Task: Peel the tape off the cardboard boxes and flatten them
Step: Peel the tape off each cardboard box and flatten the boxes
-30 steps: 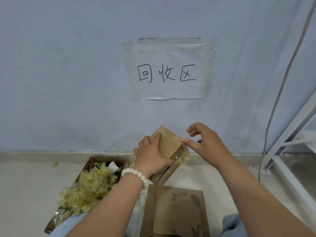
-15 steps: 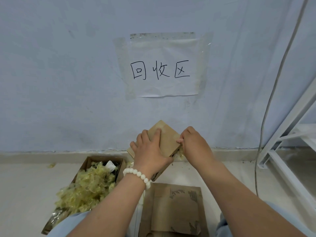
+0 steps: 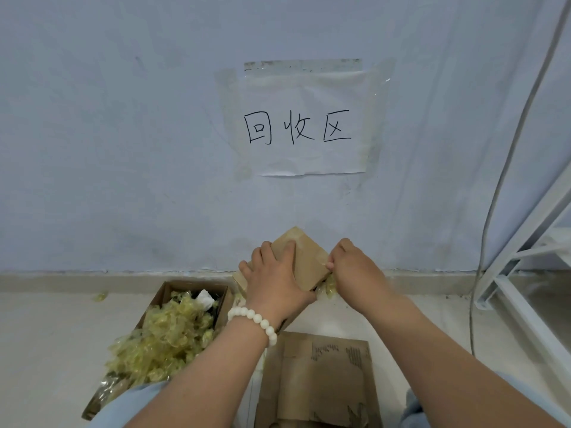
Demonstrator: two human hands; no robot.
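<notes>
Starting at the lower left of the frame, an open carton (image 3: 159, 301) sat on the pale floor (image 3: 46, 350). It was heaped with crumpled yellowish peeled tape (image 3: 167, 338), with a white wad (image 3: 205, 298) at its far end. A small scrap (image 3: 99, 296) of the same stuff lay on the floor just left of the carton, near the skirting.

Just right of the carton, a little below the centre of the frame, my left hand (image 3: 275, 285) gripped the cardboard box (image 3: 306, 261). Its fingers curled over the far left edge, one finger lay flat on the top face, and the thumb hooked round the near edge. A white bead bracelet (image 3: 253, 319) ringed that wrist. I held the box raised off the floor and tilted, one corner pointing up toward the wall (image 3: 123, 149).

Above it, in the upper middle, a paper sign (image 3: 304, 156) with three handwritten characters was stuck to the wall under clear film. Below the box, at the bottom centre, a piece of flattened cardboard (image 3: 318, 381) lay on the floor between my forearms.

At the box's right edge hung a bunch of yellowish tape (image 3: 328, 288). My right hand (image 3: 355, 273) was closed tight on it, fingers curled under and the thumb tip pressed against the box's edge. How much tape lay inside the fist I could not tell.

At the far right, a grey cable (image 3: 506, 168) ran down the wall, and beside it stood a white metal frame (image 3: 522, 239).
</notes>
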